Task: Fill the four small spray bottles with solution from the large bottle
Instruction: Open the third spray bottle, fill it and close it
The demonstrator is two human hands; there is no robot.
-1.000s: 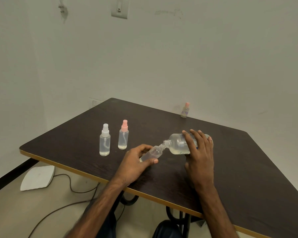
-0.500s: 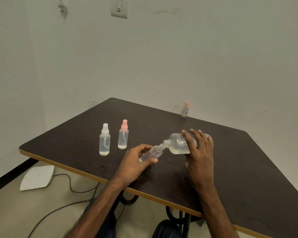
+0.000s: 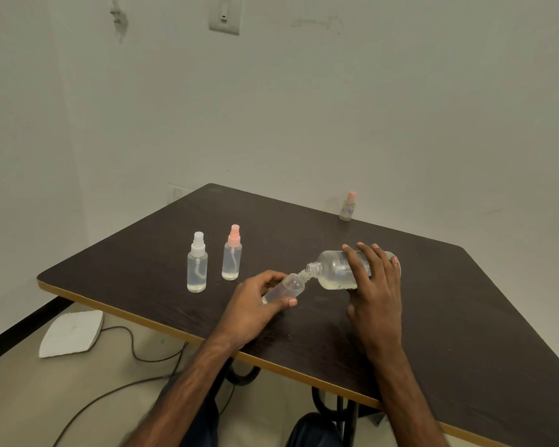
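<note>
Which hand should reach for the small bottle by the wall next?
Probably the right hand: it is nearer that far bottle, once it sets down the large bottle. The left hand grips the uncapped small bottle.

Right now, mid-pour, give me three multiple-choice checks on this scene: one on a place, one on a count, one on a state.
1. Where does the farthest small bottle stand?
A. At the table's far edge, by the wall
B. On the floor
C. Between the hands

2. How many capped small bottles stand on the table?
A. One
B. Three
C. Five

3. How is the large bottle placed?
A. Upright and capped
B. Tipped over, neck at an open small bottle
C. Lying on the floor

Answers:
1 A, it stands alone near the wall.
2 B, a white-capped bottle, a pink-capped bottle and the far one.
3 B, the right hand tilts it while the left hand holds the open small bottle.
</note>
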